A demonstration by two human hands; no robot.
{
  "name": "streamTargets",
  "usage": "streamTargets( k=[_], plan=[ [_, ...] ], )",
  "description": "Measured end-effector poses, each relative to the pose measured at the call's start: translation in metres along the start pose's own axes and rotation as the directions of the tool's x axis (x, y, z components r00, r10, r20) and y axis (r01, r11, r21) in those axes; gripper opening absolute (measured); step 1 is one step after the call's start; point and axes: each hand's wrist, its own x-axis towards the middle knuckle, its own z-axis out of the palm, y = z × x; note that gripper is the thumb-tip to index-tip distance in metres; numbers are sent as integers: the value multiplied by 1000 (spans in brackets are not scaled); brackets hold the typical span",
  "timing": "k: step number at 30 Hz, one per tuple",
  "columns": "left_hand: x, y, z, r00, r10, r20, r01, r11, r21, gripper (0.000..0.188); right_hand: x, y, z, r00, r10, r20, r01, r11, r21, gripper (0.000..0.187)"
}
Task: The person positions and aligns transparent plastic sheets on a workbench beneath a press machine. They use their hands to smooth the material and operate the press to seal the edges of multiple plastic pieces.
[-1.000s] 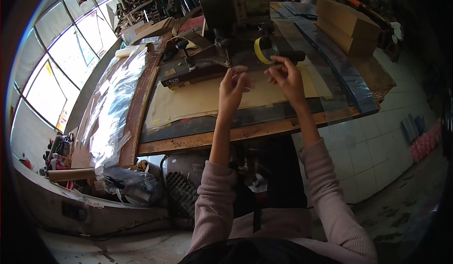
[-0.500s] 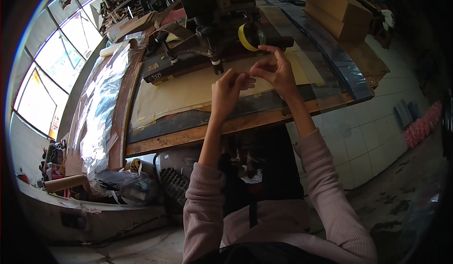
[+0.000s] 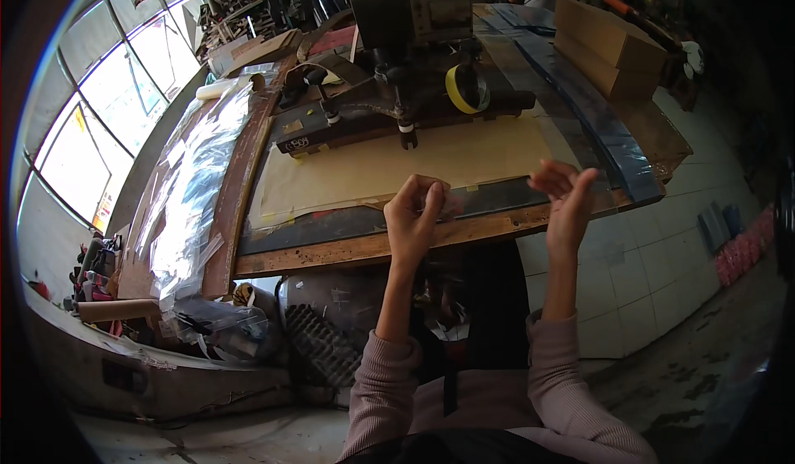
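Your left hand has its fingers pinched narrow, whether around anything I cannot tell, while your right hand spreads wide, both near the tan sheet lying on the worktop, a yellow tape roll beyond it.

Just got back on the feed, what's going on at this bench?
Someone is bare-handed at a table. The left hand is up near its front edge, thumb and fingers pinched together; whether anything small is between them, I can't tell. The right hand is open, apart from it and off to the right. A tan paper sheet lies on the table, with a yellow roll standing beyond it.
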Motion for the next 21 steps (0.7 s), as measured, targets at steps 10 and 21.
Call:
streamTargets(
  k=[10,21],
  plan=[
    [31,35,15,999,-5,32,4,1000,22,17,5,-37,35,869,100,484,57,952,-300,7],
    [34,64,21,944,-59,323,-83,908,410,15,-9,-42,43,808,-47,588,356,834,-422,11]
  ],
)
